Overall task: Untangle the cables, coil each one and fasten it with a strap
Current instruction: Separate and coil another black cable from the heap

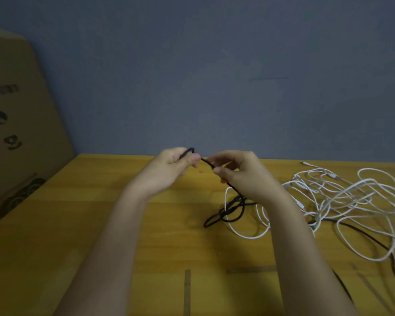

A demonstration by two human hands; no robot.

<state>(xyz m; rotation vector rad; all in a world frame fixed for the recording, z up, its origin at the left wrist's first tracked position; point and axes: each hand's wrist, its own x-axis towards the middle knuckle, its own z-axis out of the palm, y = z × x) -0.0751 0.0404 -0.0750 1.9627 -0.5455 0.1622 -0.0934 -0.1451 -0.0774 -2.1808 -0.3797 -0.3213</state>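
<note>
1. Black cable (234, 209) is held up above the wooden table (100, 224), near its far edge; I see a short stretch of it running between both hands.
2. My left hand (171, 168) has fingers curled round the cable's end part, thumb pressing on top; a small loop sticks out above the fist.
3. My right hand (240, 173) pinches the same cable between thumb and forefinger, other fingers loosely curled.
4. From the right hand the cable drops to the table, where it lies in a few dark loops just below that wrist, then trails off toward the near right corner.
5. White cables (356, 197) lie in a loose tangle on the table's right side; one white loop overlaps the black loops.
6. Two dark strips (187, 290) lie flat on the table near me; too blurred to say if they are straps.
7. Cardboard box (14, 124) stands at left, grey wall (214, 65) behind.
</note>
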